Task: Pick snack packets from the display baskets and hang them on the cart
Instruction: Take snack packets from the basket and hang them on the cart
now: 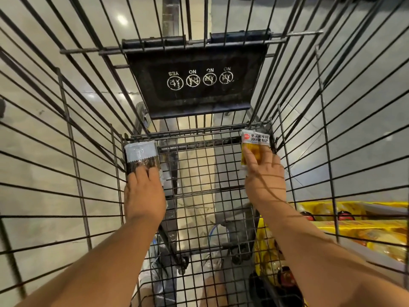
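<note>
While the left hand (pixel 143 193) grips a flat grey packet (pixel 140 152) with a crimped foil edge, this packet stands against the far left corner of the wire cart (pixel 199 131). Its fingers (pixel 141 173) curl over the dark lower part. At the far right corner, the right hand (pixel 265 178) holds a glossy yellow packet (pixel 254 144) with a white printed top, fingers closed on it. Above both hangs a black plastic flap (pixel 194 85) with round white signs. Shiny yellow packs (pixel 365 227) lie outside the right wall.

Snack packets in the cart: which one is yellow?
The yellow packet held by the right hand; it has a white printed header. The left hand holds a grey-topped dark packet.
</note>
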Demonstrator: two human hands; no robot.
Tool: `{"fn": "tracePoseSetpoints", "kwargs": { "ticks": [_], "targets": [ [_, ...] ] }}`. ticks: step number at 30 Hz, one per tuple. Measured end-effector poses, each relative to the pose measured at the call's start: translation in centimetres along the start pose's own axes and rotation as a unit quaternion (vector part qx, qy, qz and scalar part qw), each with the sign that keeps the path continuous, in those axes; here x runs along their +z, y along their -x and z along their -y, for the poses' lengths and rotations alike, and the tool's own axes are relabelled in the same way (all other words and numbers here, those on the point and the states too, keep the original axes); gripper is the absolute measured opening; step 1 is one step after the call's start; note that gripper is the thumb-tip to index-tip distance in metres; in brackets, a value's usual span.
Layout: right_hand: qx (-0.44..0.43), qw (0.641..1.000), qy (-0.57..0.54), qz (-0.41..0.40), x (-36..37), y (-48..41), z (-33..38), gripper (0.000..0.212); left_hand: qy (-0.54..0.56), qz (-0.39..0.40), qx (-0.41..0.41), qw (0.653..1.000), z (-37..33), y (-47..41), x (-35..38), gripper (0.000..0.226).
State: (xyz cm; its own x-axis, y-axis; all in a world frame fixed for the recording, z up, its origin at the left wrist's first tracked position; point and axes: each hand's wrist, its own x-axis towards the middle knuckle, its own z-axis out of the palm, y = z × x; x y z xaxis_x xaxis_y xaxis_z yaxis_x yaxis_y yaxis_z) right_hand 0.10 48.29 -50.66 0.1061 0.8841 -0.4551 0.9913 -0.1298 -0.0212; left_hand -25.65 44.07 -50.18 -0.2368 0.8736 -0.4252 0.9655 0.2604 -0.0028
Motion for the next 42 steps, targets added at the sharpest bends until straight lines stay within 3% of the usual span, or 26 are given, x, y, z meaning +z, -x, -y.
{"fn": "tracePoseSetpoints", "kwargs": {
  "ticks": [3,8,12,16,21,25,28,30,34,42],
  "targets": [
    [0.005,0.982,-0.181,-0.058,0.7,-0.9,-0.5,0.042,0.0,0.001,0.014,1.0,0.1,0.8,0.5,0.051],
    [0.063,0.987,-0.145,-0.031,1.2,-1.9,-1.0,0.035,-0.003,0.038,0.005,0.999,-0.2,0.8,0.0,0.056],
    [0.085,0.985,-0.143,0.039,0.9,0.6,0.3,0.052,-0.026,0.116,0.013,0.993,-0.6,1.6,-1.4,0.071],
    [0.087,0.973,-0.14,0.161,-2.3,5.2,1.7,0.072,0.039,0.215,-0.034,0.975,-0.6,3.6,-4.7,0.075],
    [0.045,0.965,-0.161,0.2,-5.6,13.1,2.2,0.072,0.049,0.197,0.019,0.979,-0.2,8.7,-10.4,0.069],
    [0.043,0.978,-0.144,0.146,-9.5,20.8,3.7,0.071,0.068,0.179,0.093,0.977,0.7,13.9,-15.9,0.065],
    [-0.006,0.989,-0.109,0.096,-12.4,25.8,4.2,0.069,0.11,0.131,0.193,0.966,2.9,18.3,-19.0,0.055],
    [-0.011,0.993,-0.102,0.059,-14.7,29.3,4.6,0.069,0.079,0.095,0.258,0.958,5.3,21.2,-20.6,0.054],
    [0.043,0.992,-0.119,-0.016,-19.8,36.6,6.3,0.081,0.03,0.028,0.344,0.938,9.6,25.3,-24.0,0.057],
    [0.125,0.952,-0.225,-0.166,-23.9,53.1,8.3,0.074,0.04,-0.051,0.439,0.896,14.3,31.7,-31.3,0.065]
  ]
}}
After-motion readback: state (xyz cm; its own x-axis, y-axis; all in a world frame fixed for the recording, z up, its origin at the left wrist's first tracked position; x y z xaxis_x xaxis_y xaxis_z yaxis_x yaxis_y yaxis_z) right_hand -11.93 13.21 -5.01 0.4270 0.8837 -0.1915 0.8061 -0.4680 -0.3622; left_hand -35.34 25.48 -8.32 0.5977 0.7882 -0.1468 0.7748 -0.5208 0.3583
